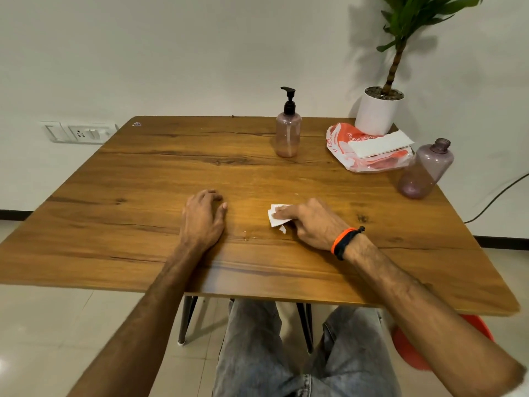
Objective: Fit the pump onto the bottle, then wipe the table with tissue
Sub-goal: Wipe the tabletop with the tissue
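Observation:
A pink translucent bottle [288, 134] stands upright at the back of the wooden table [143, 173], with a black pump [289, 100] fitted on its neck. My right hand [312, 222] presses a small white tissue [275, 216] flat on the table near the middle, fingers lying on top of it. Palm down, my left hand [203, 217] rests on the table to the left of the tissue, holding nothing. A few small wet drops [246, 235] sit on the wood between the two hands.
A purple bottle without a cap [425, 170] stands at the right edge. Behind it lies an orange-and-white tissue pack [347, 147] with a white sheet on top. A potted plant [379, 110] stands at the back right corner. A red stool [412, 348] is under the table's right side.

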Demonstrator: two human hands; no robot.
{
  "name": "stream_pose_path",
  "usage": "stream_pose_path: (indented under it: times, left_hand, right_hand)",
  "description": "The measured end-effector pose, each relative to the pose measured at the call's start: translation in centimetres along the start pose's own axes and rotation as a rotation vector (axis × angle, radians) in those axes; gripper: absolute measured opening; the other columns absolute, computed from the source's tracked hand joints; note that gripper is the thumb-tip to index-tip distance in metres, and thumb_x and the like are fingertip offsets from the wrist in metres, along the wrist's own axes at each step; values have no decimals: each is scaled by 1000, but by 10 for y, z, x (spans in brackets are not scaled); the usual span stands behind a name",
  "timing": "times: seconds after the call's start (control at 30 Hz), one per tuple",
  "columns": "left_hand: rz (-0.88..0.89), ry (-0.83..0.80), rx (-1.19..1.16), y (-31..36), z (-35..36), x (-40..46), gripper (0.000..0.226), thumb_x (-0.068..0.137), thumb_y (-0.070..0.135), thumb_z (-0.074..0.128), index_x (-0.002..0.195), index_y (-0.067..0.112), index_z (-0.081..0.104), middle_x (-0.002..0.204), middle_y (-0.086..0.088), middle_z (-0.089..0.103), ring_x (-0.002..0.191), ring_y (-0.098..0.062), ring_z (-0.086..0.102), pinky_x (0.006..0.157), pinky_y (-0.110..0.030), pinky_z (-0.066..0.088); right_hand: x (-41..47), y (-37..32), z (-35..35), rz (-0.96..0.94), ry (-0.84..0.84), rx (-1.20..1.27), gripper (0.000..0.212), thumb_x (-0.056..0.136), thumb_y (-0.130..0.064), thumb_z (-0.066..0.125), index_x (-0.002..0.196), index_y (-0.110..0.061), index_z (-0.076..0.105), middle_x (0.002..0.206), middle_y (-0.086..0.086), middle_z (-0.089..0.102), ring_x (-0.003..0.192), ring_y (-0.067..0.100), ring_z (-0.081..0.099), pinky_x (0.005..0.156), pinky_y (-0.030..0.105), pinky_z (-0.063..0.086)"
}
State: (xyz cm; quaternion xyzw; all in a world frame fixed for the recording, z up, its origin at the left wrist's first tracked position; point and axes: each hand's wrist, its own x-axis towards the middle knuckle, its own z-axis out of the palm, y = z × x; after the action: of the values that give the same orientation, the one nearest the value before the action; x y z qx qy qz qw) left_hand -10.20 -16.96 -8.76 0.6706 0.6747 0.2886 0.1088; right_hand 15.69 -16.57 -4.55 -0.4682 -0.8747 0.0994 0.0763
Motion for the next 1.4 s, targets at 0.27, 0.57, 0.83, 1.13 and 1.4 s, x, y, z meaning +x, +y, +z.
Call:
stream_pose_path:
  times: [0.27,0.57,0.83,1.13,1.4]
  left_hand:
    - [3,25,21,-2,3,3,31,95,32,53,119,13,63,132,-6,58,124,-26,49,105,-42,34]
    - [1,6,11,0,0,1,34,97,31,50,123,13,60,136,-6,54,128,-25,44,109,-43,32]
    - [2,17,24,3,-2,0,34,97,29,51,123,10,60,136,-7,54,128,-26,45,110,-43,32]
    - [11,11,55,1,1,3,34,97,30,49,125,13,59,140,-5,52,128,-25,45,109,-43,33]
    - [46,-39,168,0,3,10,40,99,27,43,136,13,53,149,-5,46,138,-24,40,113,-43,31]
  right_hand:
    - [-23,-5,-5,-90,-69,168,47,88,-47,57,126,-20,64,140,-7,54,127,10,52,108,28,40]
    - [-20,-12,9,0,49,238,38,93,-12,56,129,-23,61,136,-9,58,129,6,49,110,17,31]
    - [-16,-19,10,-41,91,86,52,82,6,58,128,-18,62,134,-4,59,127,13,54,111,29,38]
    - [-35,-18,8,-78,-36,746,33,88,-5,64,108,-31,72,115,-19,68,113,-6,59,98,15,46]
    - [31,44,-17,343,427,416,37,86,4,59,109,-21,73,113,-4,71,109,4,61,86,-3,35]
